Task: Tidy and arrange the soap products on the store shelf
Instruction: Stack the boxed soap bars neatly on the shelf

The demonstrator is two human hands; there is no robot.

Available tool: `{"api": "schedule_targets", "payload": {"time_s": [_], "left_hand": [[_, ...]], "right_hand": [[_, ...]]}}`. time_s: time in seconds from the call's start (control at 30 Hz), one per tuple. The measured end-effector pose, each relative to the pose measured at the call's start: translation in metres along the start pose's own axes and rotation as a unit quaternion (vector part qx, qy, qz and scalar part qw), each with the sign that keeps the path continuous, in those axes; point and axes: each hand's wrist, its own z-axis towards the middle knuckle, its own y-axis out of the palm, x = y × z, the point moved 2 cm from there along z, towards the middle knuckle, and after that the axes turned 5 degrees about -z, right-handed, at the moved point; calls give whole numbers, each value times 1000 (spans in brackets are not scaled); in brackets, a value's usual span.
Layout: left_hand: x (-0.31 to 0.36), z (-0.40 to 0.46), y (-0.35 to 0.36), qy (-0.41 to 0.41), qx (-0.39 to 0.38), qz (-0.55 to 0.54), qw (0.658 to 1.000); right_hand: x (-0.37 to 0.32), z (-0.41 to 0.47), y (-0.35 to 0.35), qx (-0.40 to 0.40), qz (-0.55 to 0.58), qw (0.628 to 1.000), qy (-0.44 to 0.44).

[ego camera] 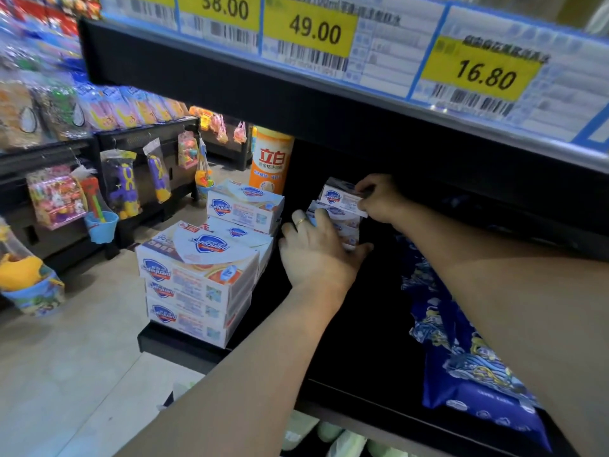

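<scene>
Black store shelf point(362, 341), dark inside: blue patterned packs point(468, 357) at right, front-left stack of Safeguard soap boxes point(197, 285) with a second, smaller stack point(245, 212) behind it and an orange bottle point(272, 159) further back. Mid-shelf, a short pile of soap boxes point(339, 222): left hand point(316, 255), ring on one finger, curls round the pile's lower boxes. Right hand point(379, 196) pinches the end of the top soap box point(341, 196), which sits on the pile.
</scene>
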Motion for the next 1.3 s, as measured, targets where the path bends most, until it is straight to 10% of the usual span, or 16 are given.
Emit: {"api": "schedule_targets", "payload": {"time_s": [0.4, 0.77, 0.97, 1.3], "left_hand": [[3, -9, -12, 4, -16, -7, 1000], [18, -57, -107, 178, 103, 89, 975], [-40, -57, -166, 51, 78, 162, 982], [-80, -65, -166, -21, -72, 164, 984]], "right_hand": [[4, 4, 10, 37, 48, 998, -6], [-47, -33, -3, 129, -33, 989, -68], [-97, -56, 24, -1, 95, 970, -225], [-101, -70, 37, -105, 61, 975, -185]]}}
